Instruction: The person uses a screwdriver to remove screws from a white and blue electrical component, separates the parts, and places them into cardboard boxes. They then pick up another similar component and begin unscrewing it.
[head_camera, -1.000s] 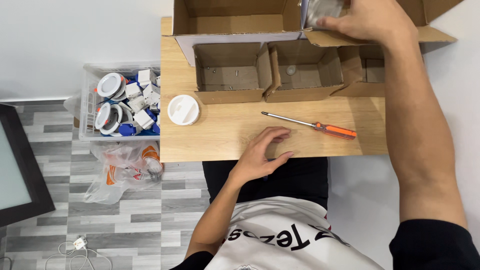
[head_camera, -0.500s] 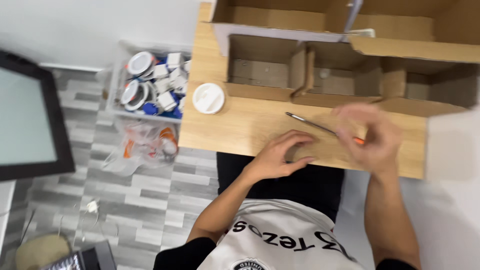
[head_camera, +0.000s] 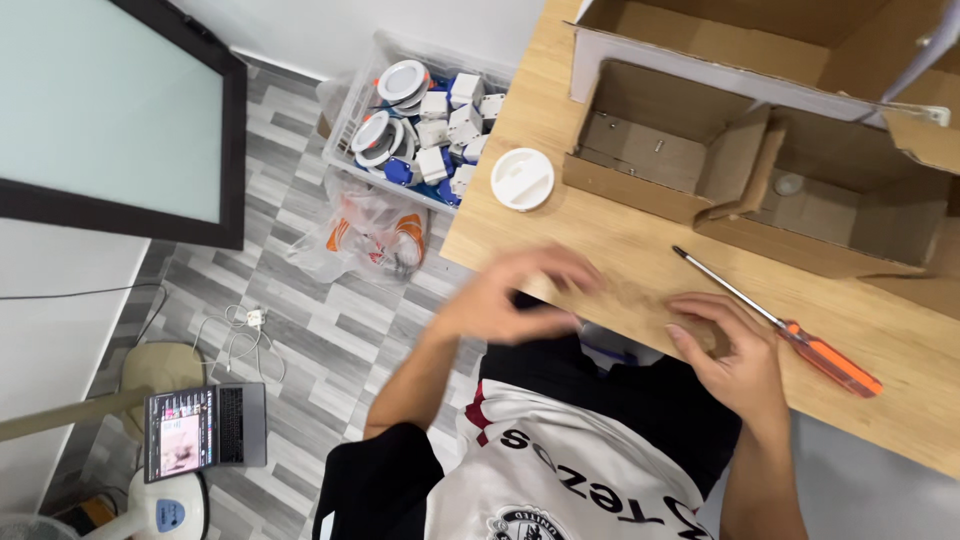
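My left hand (head_camera: 515, 292) is blurred with motion above the near edge of the wooden table (head_camera: 620, 245), fingers spread and nothing in it. My right hand (head_camera: 728, 350) rests on the table with its fingers loosely curled, right beside the shaft of an orange-handled screwdriver (head_camera: 832, 362) that lies at a slant. The hand does not grip the tool. A white round disc (head_camera: 522, 179) lies on the table's left part, beyond my left hand.
Open cardboard boxes (head_camera: 655, 150) stand along the table's far side, under a larger box (head_camera: 720, 40). On the floor to the left are a clear bin (head_camera: 425, 125) of round white lamp fittings, a plastic bag (head_camera: 365, 235), a laptop (head_camera: 205, 432) and a dark-framed panel (head_camera: 110, 110).
My right hand came down from the top box to the table beside the screwdriver. My left hand lifted off the table and moved left. The view swung left and closer.
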